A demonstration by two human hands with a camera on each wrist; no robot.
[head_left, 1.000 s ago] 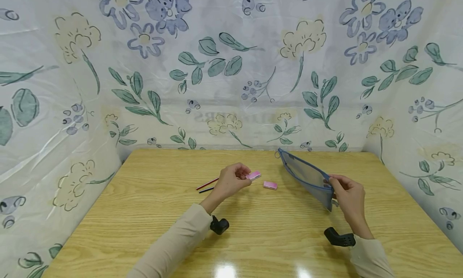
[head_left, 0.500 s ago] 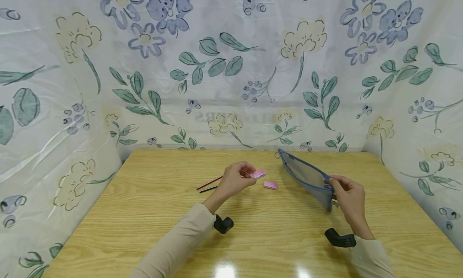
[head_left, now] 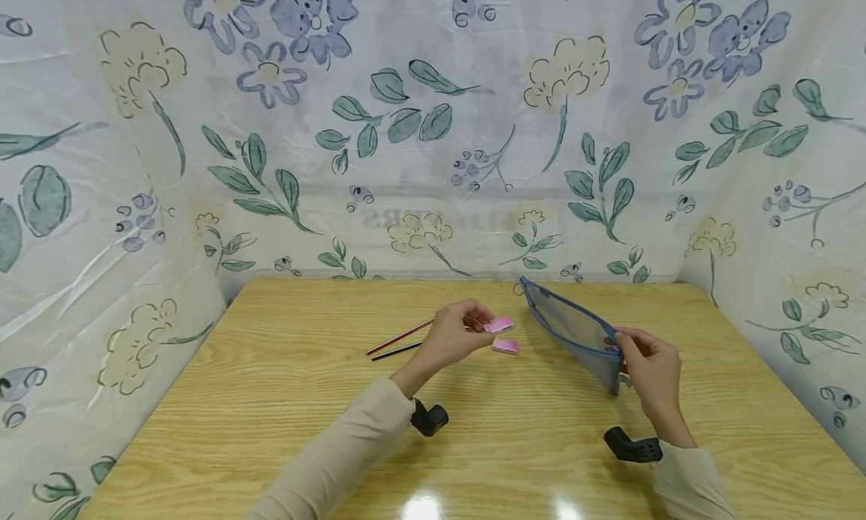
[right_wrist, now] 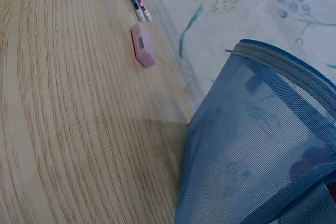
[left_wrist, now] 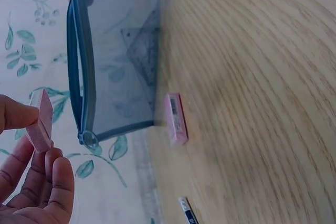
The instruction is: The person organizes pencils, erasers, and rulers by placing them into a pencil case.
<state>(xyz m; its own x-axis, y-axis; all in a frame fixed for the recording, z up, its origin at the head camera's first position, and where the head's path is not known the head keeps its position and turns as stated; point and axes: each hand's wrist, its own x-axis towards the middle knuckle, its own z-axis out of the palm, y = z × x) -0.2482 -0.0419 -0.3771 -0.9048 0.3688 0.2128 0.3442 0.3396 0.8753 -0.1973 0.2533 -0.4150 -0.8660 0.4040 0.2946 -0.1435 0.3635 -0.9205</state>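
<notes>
My left hand [head_left: 456, 332] pinches a pink eraser [head_left: 501, 324] between thumb and fingers, just left of a blue mesh zipper pouch [head_left: 575, 332]. In the left wrist view this eraser [left_wrist: 42, 121] is in front of the pouch's parted zipper edge. My right hand [head_left: 655, 370] grips the pouch by its near right corner and keeps it standing with its mouth parted. A triangular set square [left_wrist: 146, 51] shows through the mesh. A second pink eraser [head_left: 504, 347] lies on the table below the held one.
A red pencil [head_left: 395, 339] and a dark pencil [head_left: 395, 352] lie on the wooden table [head_left: 284, 415], partly hidden behind my left hand. Floral cloth [head_left: 433, 167] hangs around the table's back and sides. Black wrist cameras [head_left: 429, 418] sit at both cuffs.
My left hand has moved right with the pink eraser, closer to the pouch, and now stands over the second eraser. The right hand and pouch have stayed in place.
</notes>
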